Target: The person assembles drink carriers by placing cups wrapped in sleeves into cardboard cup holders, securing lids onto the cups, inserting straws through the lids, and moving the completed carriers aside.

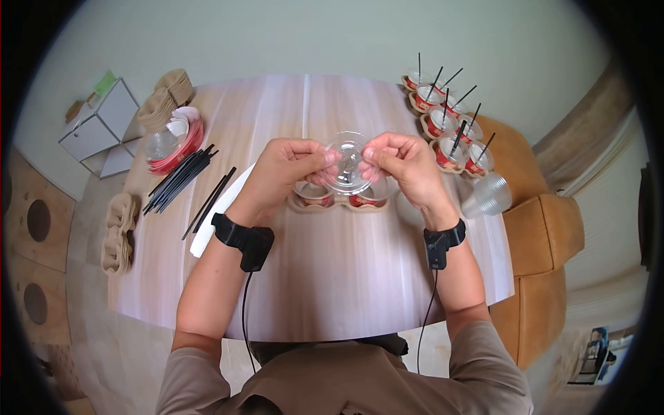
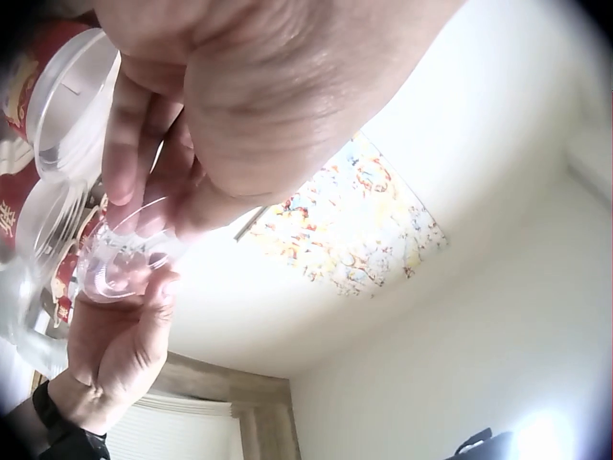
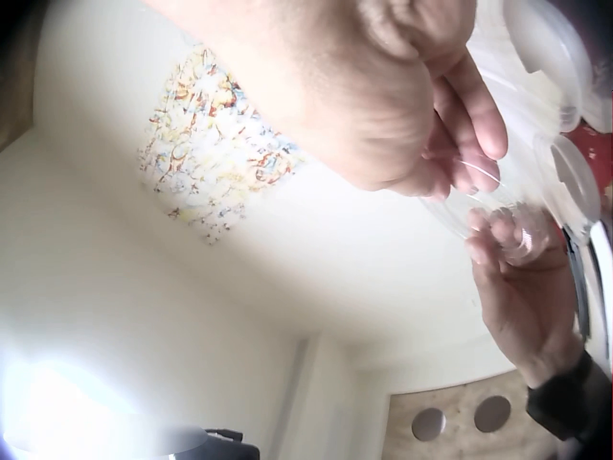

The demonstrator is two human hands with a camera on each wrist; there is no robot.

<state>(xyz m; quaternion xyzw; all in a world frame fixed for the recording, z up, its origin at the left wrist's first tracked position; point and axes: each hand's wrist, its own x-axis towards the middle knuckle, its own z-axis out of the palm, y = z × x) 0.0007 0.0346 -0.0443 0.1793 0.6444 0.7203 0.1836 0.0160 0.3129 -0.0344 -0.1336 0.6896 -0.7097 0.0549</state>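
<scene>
Between both hands a clear round plastic lid (image 1: 348, 163) is held up above the table. My left hand (image 1: 287, 169) pinches its left edge between thumb and fingers, and my right hand (image 1: 408, 169) pinches the right edge the same way. Just beneath the lid, partly hidden by it and the hands, stand two red cups, a left cup (image 1: 317, 201) and a right cup (image 1: 366, 201), in a cardboard carrier (image 1: 340, 203). The left wrist view shows the lid (image 2: 124, 259) between the fingertips, and the right wrist view shows it too.
Red cups with lids and black straws (image 1: 443, 121) stand in carriers at the back right, near stacked clear lids (image 1: 487, 196). On the left lie black straws (image 1: 178, 181), red cups (image 1: 187, 142), cardboard carriers (image 1: 119, 232) and a white object (image 1: 207, 232). An orange chair (image 1: 546, 235) adjoins the right side.
</scene>
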